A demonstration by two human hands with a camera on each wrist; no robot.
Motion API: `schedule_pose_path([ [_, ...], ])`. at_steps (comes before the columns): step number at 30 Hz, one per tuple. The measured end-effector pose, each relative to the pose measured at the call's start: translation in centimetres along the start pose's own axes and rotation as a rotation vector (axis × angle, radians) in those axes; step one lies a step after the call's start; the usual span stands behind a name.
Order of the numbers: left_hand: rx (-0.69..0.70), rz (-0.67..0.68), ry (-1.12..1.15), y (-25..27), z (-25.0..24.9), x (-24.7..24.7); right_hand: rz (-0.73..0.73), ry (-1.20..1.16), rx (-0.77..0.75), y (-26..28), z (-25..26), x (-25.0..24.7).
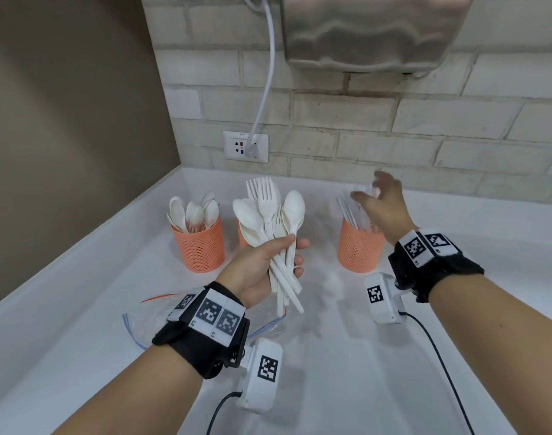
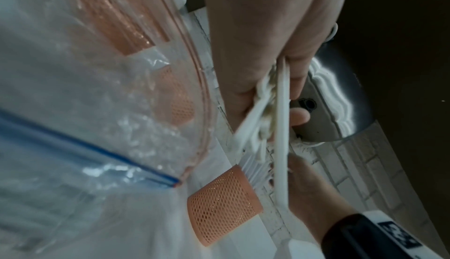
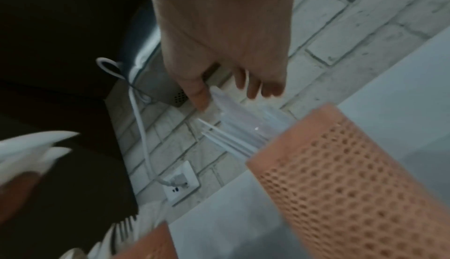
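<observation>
My left hand [image 1: 292,250] grips a mixed bundle of white plastic forks and spoons [image 1: 268,211] by the handles, heads up, over the white counter [image 1: 347,356]. The same handles [image 2: 281,128] show in the left wrist view. My right hand [image 1: 369,188], blurred, hovers over the right orange mesh cup [image 1: 359,249], which holds white knives [image 1: 351,215]. In the right wrist view its fingers [image 3: 253,87] hang loosely spread just above the knife tops [image 3: 233,134]. The left orange cup [image 1: 199,246] holds spoons. A middle orange cup [image 1: 241,238] is mostly hidden behind the bundle.
A clear zip bag [image 1: 142,321] lies on the counter under my left wrist. On the brick wall hang a steel hand dryer [image 1: 372,29] and a socket [image 1: 245,146] with a white cable [image 1: 268,73]. A brown wall closes the left side.
</observation>
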State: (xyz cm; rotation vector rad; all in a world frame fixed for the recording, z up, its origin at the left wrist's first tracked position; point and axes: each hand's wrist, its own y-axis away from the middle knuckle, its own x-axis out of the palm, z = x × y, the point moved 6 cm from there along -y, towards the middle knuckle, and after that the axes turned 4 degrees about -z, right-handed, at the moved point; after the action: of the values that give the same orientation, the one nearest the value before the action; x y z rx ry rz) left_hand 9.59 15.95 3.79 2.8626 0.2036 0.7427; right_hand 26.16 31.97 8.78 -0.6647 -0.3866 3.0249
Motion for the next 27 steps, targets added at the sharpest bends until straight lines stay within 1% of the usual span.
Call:
schedule_pose_path([
  [2, 0.000, 0.003, -0.016, 0.0, 0.1, 0.0, -0.140, -0.011, -0.233, 1.4, 2.8, -0.8],
  [3, 0.000, -0.007, -0.016, 0.0, 0.1, -0.1, -0.179, -0.022, -0.352, 2.6, 4.5, -0.8],
  [4, 0.001, -0.017, -0.008, 0.0, 0.1, -0.1, -0.176, -0.049, -0.447, 3.9, 6.0, -0.6],
  [5, 0.003, -0.029, 0.005, -0.1, 0.1, -0.2, -0.115, -0.082, -0.508, 5.3, 7.3, 0.1],
  [6, 0.008, -0.038, 0.023, 0.0, 0.0, -0.2, -0.006, -0.097, -0.528, 6.7, 8.3, 1.1],
  [7, 0.018, -0.051, 0.048, 0.0, -0.1, -0.2, 0.125, -0.080, -0.517, 8.1, 8.8, 2.4],
  [9, 0.049, -0.062, 0.116, 0.1, -0.5, -0.2, 0.355, 0.040, -0.427, 10.2, 8.4, 5.1],
  [10, 0.061, -0.055, 0.150, 0.2, -0.6, -0.2, 0.416, 0.097, -0.372, 10.9, 7.9, 6.1],
  [11, 0.065, -0.047, 0.175, 0.4, -0.8, -0.1, 0.439, 0.137, -0.333, 11.5, 7.5, 6.8],
  [13, 0.053, -0.032, 0.218, 0.8, -0.9, -0.1, 0.431, 0.189, -0.301, 12.3, 7.2, 7.6],
  [16, 0.054, -0.067, 0.265, 1.1, -0.8, -0.2, 0.385, 0.259, -0.304, 12.9, 7.7, 7.8],
  [21, 0.130, -0.094, 0.266, 1.3, -0.9, -0.7, 0.363, 0.315, -0.350, 13.1, 7.9, 8.2],
  [23, 0.170, -0.097, 0.250, 1.4, -1.2, -0.8, 0.379, 0.242, -0.337, 13.2, 8.1, 8.0],
  [25, 0.192, -0.082, 0.225, 1.5, -1.4, -0.5, 0.406, 0.131, -0.284, 13.4, 7.9, 7.8],
  [27, 0.216, -0.095, 0.189, 1.6, -1.6, -0.5, 0.432, 0.031, -0.215, 13.4, 7.4, 8.0],
])
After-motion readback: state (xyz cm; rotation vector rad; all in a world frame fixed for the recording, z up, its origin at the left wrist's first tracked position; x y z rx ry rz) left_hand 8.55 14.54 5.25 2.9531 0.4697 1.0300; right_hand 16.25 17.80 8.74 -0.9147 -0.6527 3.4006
